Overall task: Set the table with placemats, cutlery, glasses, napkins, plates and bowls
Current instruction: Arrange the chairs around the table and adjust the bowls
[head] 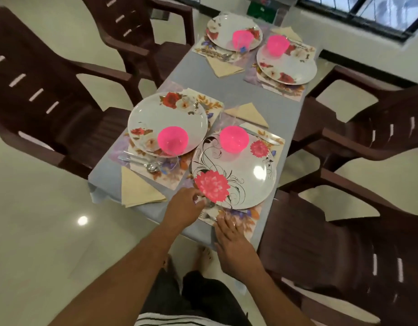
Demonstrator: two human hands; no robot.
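Observation:
Several place settings lie on a grey table [269, 107]. The nearest white plate [248, 182] with pink flowers carries a pink bowl [234, 139] and sits on a floral placemat [246, 220]. My left hand [183, 208] pinches cutlery [207, 214] at the plate's near left rim; what exactly it holds is blurred. My right hand [229, 234] rests with straight fingers on the placemat's near edge. To the left stands a second plate [167, 121] with a pink bowl [172, 140], cutlery [142, 161] and a folded beige napkin [137, 189].
Two further settings with plates [226, 27] [295, 69] and pink bowls lie at the far end. Another napkin [249, 114] sits mid-table. Brown plastic chairs [50, 95] [349, 255] stand on both sides of the table, close to its edges.

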